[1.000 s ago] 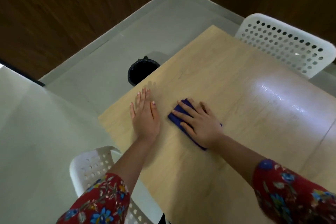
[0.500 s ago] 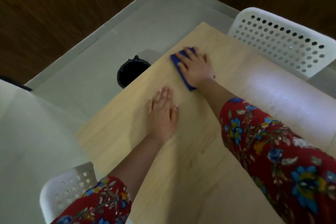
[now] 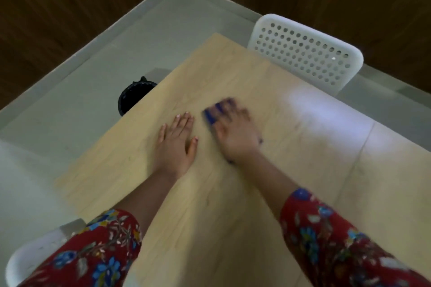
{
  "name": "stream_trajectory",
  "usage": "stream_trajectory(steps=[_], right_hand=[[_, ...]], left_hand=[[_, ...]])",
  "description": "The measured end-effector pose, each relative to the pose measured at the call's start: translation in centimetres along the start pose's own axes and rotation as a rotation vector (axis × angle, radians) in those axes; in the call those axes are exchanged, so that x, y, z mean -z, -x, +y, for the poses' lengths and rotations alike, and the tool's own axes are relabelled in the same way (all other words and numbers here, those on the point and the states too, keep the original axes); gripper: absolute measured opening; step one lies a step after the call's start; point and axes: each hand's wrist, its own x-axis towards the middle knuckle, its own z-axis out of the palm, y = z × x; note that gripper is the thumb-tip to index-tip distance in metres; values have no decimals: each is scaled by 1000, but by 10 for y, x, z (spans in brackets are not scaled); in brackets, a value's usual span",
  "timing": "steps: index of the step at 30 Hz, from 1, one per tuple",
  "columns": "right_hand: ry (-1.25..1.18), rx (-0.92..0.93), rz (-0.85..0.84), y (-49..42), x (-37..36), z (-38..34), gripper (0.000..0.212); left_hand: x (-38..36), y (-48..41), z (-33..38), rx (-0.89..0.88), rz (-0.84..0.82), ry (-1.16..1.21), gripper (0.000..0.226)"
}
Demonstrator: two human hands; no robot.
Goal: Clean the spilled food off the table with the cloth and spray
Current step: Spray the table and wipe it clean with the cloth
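A dark blue cloth [image 3: 210, 116] lies flat on the light wooden table [image 3: 291, 158], mostly covered by my right hand [image 3: 234, 133], which presses down on it with fingers spread; the hand and cloth are motion-blurred. My left hand [image 3: 177, 144] rests flat on the table just left of the cloth, fingers straight, holding nothing. No spray bottle and no spilled food show in the head view.
A black bin [image 3: 133, 98] stands on the grey floor beside the table's left edge. A white perforated chair [image 3: 303, 53] is at the far side of the table, and another white chair [image 3: 35, 256] is at the near left corner.
My right hand has drawn the cloth back from the table's far left edge toward me, beside the left hand. The left hand has stayed flat in place.
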Motion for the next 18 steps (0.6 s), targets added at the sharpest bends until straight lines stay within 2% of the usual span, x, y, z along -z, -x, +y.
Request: stream_trajectory(steps=[2, 4, 5, 8, 10, 12, 15, 18], right_hand=[[17, 206, -74, 38, -6, -13, 49], [22, 165, -55, 58, 6, 35, 50], [44, 42, -7, 64, 13, 73, 52], [88, -493, 119, 80, 46, 191, 57], [61, -678, 128, 71, 58, 213, 57], [46, -600, 134, 45, 55, 182, 60], [23, -252, 46, 30, 32, 95, 69], [25, 107, -95, 105, 10, 22, 53]], left_hand=[[2, 5, 3, -48, 46, 3, 59], [3, 10, 5, -99, 63, 30, 55], [3, 11, 4, -107, 61, 43, 55], [2, 7, 4, -119, 55, 53, 58], [0, 5, 4, -118, 54, 42, 59], [-1, 4, 3, -116, 54, 44, 60], [-1, 5, 3, -119, 67, 57, 61], [0, 6, 2, -126, 63, 74, 58]])
